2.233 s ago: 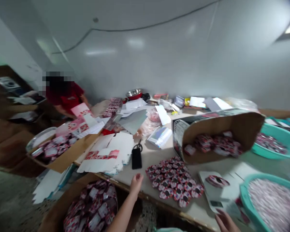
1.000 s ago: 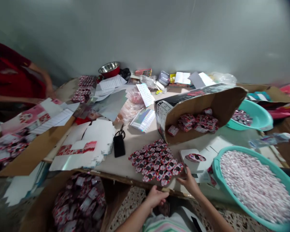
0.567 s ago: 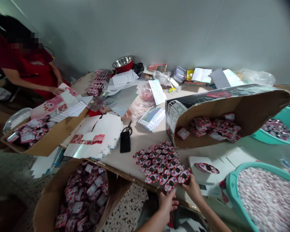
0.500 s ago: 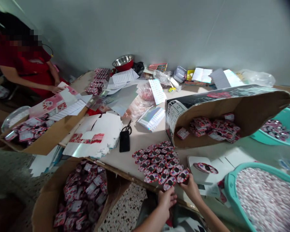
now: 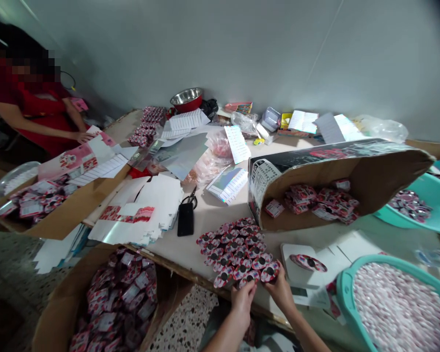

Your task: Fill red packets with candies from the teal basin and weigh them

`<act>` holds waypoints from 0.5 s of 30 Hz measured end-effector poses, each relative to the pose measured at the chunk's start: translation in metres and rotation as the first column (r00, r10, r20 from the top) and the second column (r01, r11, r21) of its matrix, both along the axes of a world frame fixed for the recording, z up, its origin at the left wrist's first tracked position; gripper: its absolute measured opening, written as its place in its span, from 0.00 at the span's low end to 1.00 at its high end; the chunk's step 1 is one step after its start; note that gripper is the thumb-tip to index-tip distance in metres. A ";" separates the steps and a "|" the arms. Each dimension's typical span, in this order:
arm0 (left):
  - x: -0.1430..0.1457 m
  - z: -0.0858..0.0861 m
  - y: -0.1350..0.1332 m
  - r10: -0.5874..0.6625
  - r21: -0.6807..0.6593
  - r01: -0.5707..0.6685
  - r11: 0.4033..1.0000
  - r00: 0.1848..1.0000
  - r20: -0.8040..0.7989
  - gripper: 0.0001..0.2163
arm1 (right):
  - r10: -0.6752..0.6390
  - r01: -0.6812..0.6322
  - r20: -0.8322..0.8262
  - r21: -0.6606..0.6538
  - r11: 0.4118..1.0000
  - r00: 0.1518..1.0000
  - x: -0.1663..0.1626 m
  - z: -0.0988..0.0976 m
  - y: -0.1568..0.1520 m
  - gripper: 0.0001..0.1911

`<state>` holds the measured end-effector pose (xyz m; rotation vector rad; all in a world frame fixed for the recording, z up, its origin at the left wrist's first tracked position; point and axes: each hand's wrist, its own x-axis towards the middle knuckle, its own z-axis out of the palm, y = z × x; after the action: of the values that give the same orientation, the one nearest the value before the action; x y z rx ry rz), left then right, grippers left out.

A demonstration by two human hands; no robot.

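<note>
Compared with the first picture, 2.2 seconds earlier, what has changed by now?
The left hand has moved right, from near the phone to the front of the pack cluster. The right hand has moved left, from below the white scale to the cluster's right corner. A firm grip is unclear. Phone and scale stayed put.

Bare tabletop (image 5: 185, 250) between black object (image 5: 185, 221) and packets (image 5: 239, 252) leaves passage; carton (image 5: 326, 155) blocks behind

On my feed I have a table (image 5: 170, 252) carrying packets (image 5: 241, 254) in rows, white cards (image 5: 164, 195), a scale (image 5: 292, 277), a sideways carton (image 5: 267, 178) and a teal basin (image 5: 345, 288).
</note>
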<state>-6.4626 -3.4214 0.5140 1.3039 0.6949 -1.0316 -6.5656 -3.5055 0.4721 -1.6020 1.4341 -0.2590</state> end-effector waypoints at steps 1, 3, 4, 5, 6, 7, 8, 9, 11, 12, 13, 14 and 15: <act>0.003 0.000 -0.001 0.002 -0.006 -0.002 1.000 1.000 -0.013 0.13 | -0.002 0.002 0.000 -0.004 1.000 1.000 0.002 0.000 0.000 0.48; 0.009 0.002 -0.003 -0.001 -0.017 0.001 1.000 0.999 -0.034 0.11 | 0.006 -0.006 -0.004 -0.005 1.000 1.000 0.006 0.001 0.000 0.47; 0.012 0.003 -0.004 -0.004 -0.025 0.003 1.000 0.999 -0.041 0.11 | 0.015 -0.015 -0.014 -0.001 1.000 1.000 0.009 0.001 -0.001 0.47; 0.015 0.004 -0.004 -0.006 -0.034 0.004 0.999 0.999 -0.046 0.10 | 0.026 -0.026 -0.027 0.005 1.000 0.999 0.012 0.002 -0.001 0.46; 0.018 0.006 -0.005 -0.009 -0.043 0.007 0.999 0.999 -0.048 0.10 | 0.036 -0.036 -0.042 0.010 0.999 0.998 0.015 0.002 -0.001 0.46; 0.021 0.007 -0.005 -0.012 -0.050 0.010 0.999 0.999 -0.046 0.10 | 0.043 -0.043 -0.059 0.013 0.999 0.997 0.019 0.003 -0.001 0.45; 0.024 0.008 -0.006 -0.018 -0.054 0.016 0.998 0.999 -0.039 0.10 | 0.046 -0.045 -0.076 0.014 0.999 0.996 0.022 0.004 -0.002 0.45; 0.026 0.009 -0.006 -0.026 -0.055 0.024 0.998 0.999 -0.031 0.10 | 0.044 -0.043 -0.089 0.015 0.999 0.995 0.026 0.005 -0.002 0.45; 0.030 0.009 -0.007 -0.045 -0.055 0.044 0.998 0.999 -0.021 0.10 | 0.026 -0.025 -0.092 0.010 1.000 0.995 0.033 0.006 -0.003 0.45; 0.031 0.009 -0.006 -0.055 -0.058 0.054 0.997 0.998 -0.021 0.10 | 0.011 -0.011 -0.086 0.003 1.000 0.996 0.036 0.007 -0.004 0.45; 0.031 0.009 -0.005 -0.069 -0.064 0.067 0.996 0.997 -0.026 0.10 | -0.006 0.006 -0.080 -0.005 1.000 0.997 0.039 0.007 -0.005 0.46; 0.032 0.008 -0.003 -0.087 -0.072 0.084 0.994 0.996 -0.038 0.09 | -0.022 0.022 -0.074 -0.011 1.000 0.997 0.041 0.008 -0.005 0.46; 0.032 0.007 0.000 -0.106 -0.079 0.102 0.992 0.993 -0.053 0.08 | -0.039 0.038 -0.070 -0.013 0.999 0.997 0.044 0.009 -0.006 0.46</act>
<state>-6.4307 -3.4212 0.5214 1.2594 0.6292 -1.1727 -6.5217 -3.5118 0.4810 -1.6080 1.5211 -0.2353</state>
